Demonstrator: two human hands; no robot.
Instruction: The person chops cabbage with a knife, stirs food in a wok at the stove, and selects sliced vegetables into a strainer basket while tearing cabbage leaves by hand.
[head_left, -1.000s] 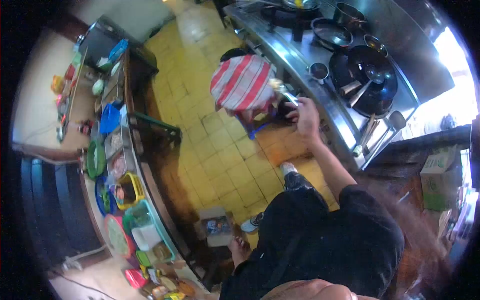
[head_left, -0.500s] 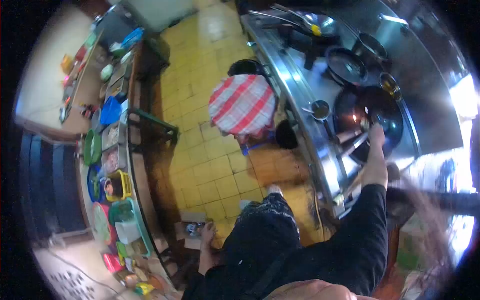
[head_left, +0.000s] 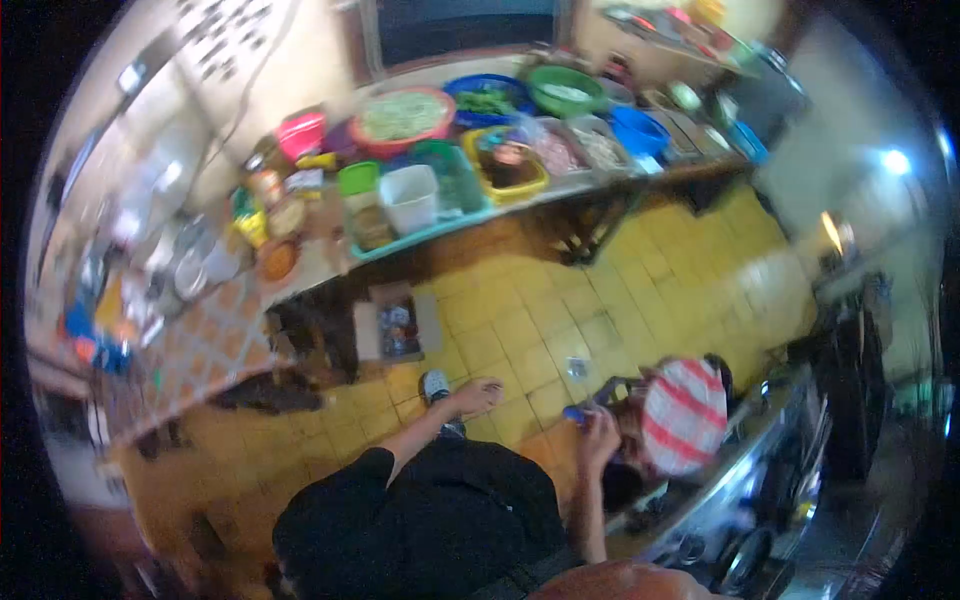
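My left hand (head_left: 480,397) is held out over the yellow tiled floor, fingers loosely apart and bent, with nothing in it. My right hand (head_left: 601,437) is raised with bent fingers beside the red-and-white striped cloth (head_left: 684,416), which covers a round thing. A small blue patch (head_left: 574,413) shows at its fingertips; blur hides whether the hand holds it or is in front of it. Across the floor from me, an open cardboard box (head_left: 425,318) contains small items I cannot make out.
A long counter carries a teal tray (head_left: 375,250) with tubs, a yellow basket (head_left: 540,187), a pink basin (head_left: 445,135) of pale green food, a blue basin (head_left: 522,100) and a green basin (head_left: 596,98). The metal stove counter (head_left: 715,497) is at the lower right.
My view has swung left from the stove to the long counter. My right hand has left the wok and is now beside the striped cloth. My left hand has come forward over the floor.
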